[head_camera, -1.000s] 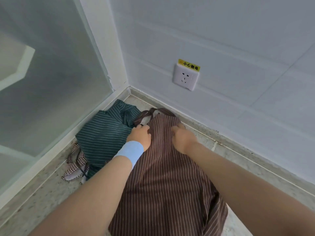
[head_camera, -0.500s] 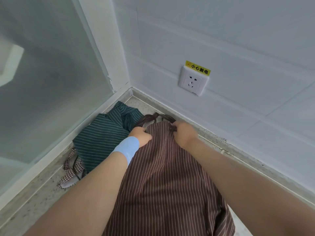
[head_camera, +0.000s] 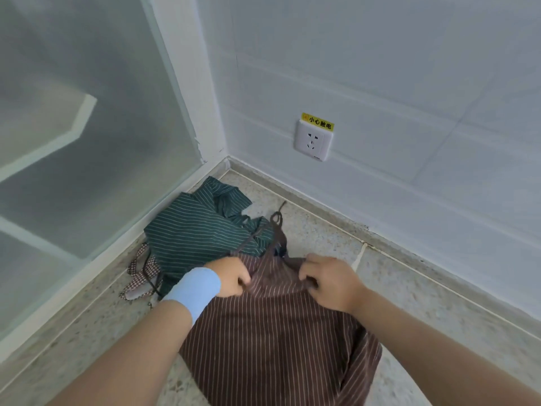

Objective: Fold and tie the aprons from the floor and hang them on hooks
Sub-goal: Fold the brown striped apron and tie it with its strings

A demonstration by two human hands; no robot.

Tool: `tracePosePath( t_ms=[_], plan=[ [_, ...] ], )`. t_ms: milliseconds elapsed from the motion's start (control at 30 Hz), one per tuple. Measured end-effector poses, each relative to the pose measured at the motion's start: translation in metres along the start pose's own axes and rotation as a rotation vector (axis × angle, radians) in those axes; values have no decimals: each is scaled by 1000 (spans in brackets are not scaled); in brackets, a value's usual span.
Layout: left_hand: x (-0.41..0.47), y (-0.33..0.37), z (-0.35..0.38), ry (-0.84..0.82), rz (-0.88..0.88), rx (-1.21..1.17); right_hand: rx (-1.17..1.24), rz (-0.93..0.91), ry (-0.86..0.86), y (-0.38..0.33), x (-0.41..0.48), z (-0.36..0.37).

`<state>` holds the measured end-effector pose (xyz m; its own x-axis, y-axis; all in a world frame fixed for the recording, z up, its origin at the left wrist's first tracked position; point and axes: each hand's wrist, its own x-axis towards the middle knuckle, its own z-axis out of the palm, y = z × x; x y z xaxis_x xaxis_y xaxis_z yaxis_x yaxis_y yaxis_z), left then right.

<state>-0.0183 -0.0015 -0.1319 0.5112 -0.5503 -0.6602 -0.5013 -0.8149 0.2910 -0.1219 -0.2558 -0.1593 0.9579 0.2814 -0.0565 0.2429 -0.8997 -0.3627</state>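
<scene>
Seen from the head camera, you crouch over a speckled terrazzo floor [head_camera: 409, 303] in the corner of a room, both arms reaching forward. Your left hand [head_camera: 231, 276], with a pale blue band [head_camera: 194, 288] round its wrist, is curled tight on the top left edge of a brown cotton apron with thin white stripes [head_camera: 272, 341]; your right hand [head_camera: 328, 284] pinches the top right edge in bent fingers. The cloth is bunched between the two hands and hangs down toward you, its lower part lying on the floor. A thin brown neck strap [head_camera: 276, 227] loops out from the top edge toward the corner. Just behind it a dark green apron with white stripes [head_camera: 199, 230] lies crumpled on the floor against a frosted glass panel [head_camera: 87, 112], and a small red-and-white checked cloth [head_camera: 140, 273] sits at its left edge. On the white wall [head_camera: 380, 68] beyond, a white power socket [head_camera: 313, 140] carries a yellow warning label [head_camera: 317, 125].
</scene>
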Motion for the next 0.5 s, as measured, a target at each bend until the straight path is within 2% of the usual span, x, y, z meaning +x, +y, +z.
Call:
tracePosePath(
  t_ms=[67,100,133,167,200,267,333,400,467,500],
  plan=[
    [-8,5,10,-233,-66,92,103,161,-439,-17,-10,3],
    [-8,5,15,-300,-110,95,189,249,-640,-25,-12,3],
    [-8,6,17,-322,-141,52,263,303,-753,-30,-13,4],
    [-6,6,20,-292,-157,-27,302,322,-759,-34,-12,5],
    [-4,4,21,-194,-154,-100,311,335,-684,-35,-7,6],
    [1,-2,19,123,-145,-131,271,361,-456,-33,6,7],
    [6,-10,15,481,-197,-116,299,379,-271,-33,27,8],
    [13,-21,9,739,-299,-97,302,352,-157,-35,54,10],
    [22,-37,4,737,-437,-111,291,312,-85,-41,83,16],
    [26,-47,4,634,-502,-131,310,298,-59,-45,98,20]
  ],
)
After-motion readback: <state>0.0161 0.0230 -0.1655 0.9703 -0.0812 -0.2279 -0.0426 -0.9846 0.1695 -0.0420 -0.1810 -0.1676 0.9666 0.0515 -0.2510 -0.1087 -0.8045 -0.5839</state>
